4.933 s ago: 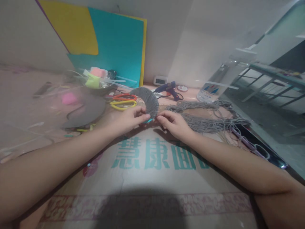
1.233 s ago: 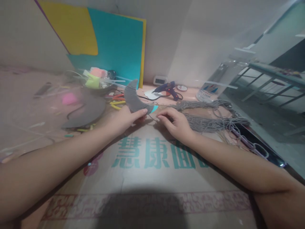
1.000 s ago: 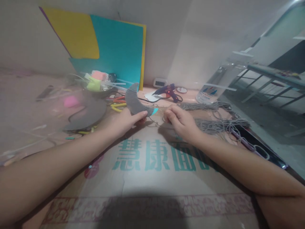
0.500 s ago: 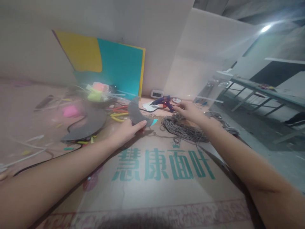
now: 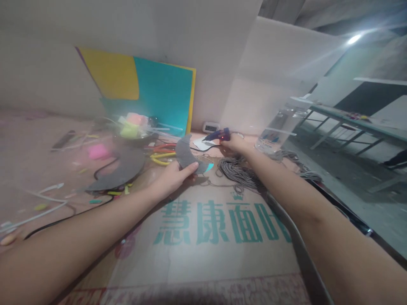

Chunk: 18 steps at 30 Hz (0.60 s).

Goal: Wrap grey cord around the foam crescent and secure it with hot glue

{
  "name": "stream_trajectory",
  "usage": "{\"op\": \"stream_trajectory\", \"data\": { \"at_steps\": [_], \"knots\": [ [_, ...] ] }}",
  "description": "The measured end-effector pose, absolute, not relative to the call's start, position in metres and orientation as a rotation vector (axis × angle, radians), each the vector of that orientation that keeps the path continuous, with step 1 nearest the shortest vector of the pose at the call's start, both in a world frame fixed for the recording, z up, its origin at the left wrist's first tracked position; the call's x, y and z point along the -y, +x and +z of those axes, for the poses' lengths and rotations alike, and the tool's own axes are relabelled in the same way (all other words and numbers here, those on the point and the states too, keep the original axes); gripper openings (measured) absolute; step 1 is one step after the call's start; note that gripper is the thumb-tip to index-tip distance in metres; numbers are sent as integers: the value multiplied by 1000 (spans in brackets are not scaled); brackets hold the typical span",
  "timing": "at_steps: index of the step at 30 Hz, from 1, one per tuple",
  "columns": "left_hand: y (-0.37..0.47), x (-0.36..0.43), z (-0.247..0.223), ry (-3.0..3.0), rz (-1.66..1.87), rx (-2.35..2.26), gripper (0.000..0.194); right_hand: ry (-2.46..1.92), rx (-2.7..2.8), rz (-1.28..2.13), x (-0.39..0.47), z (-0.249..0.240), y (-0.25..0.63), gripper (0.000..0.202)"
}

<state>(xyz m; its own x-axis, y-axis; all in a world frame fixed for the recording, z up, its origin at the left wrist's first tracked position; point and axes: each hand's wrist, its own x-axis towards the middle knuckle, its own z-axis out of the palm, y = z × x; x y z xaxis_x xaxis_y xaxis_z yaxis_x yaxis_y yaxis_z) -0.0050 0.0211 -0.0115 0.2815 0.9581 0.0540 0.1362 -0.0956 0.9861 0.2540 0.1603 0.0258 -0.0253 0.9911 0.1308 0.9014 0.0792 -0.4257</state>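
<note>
My left hand (image 5: pixel 173 178) pinches a grey crescent-shaped piece (image 5: pixel 187 157), thumb on top, above the table. A small teal patch (image 5: pixel 210 167) marks the crescent's right tip. Farther back, my right hand (image 5: pixel 235 145) is closed around the handle of a dark blue hot glue gun (image 5: pixel 218 135) with a lit red light. Its nozzle points left, over a white scrap (image 5: pixel 200 144). Below my right forearm lies a bundle of grey cord (image 5: pixel 240 171). A larger grey curved piece (image 5: pixel 122 169) rests left of my left hand.
Yellow-handled pliers (image 5: pixel 159 160) lie behind my left hand. A clear bottle (image 5: pixel 271 131) stands at the right, a small white digital clock (image 5: pixel 210 127) by the wall. A yellow and teal board (image 5: pixel 165 93) leans there. Pink clay (image 5: pixel 98 151) and a black cable (image 5: pixel 63 218) lie left.
My right hand has moved left and closed on the glue gun's handle. My left hand still holds the grey crescent; the whole view has shifted slightly.
</note>
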Motion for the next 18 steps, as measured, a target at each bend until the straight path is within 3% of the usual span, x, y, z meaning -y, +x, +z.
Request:
{"op": "stream_trajectory", "data": {
  "at_steps": [6, 11, 18],
  "knots": [
    [-6, -20, -10, 1510, 972, -1068, 45, -1772, 1871, 435, -145, 43, 255, 20],
    [-5, -18, -6, 1512, 959, -1123, 46, -1659, 1836, 493, -100, 62, 253, 26],
    [-7, -16, -3, 1600, 958, -1253, 39, -1289, 1970, 494, -7, 40, 242, 12]
  ]
}}
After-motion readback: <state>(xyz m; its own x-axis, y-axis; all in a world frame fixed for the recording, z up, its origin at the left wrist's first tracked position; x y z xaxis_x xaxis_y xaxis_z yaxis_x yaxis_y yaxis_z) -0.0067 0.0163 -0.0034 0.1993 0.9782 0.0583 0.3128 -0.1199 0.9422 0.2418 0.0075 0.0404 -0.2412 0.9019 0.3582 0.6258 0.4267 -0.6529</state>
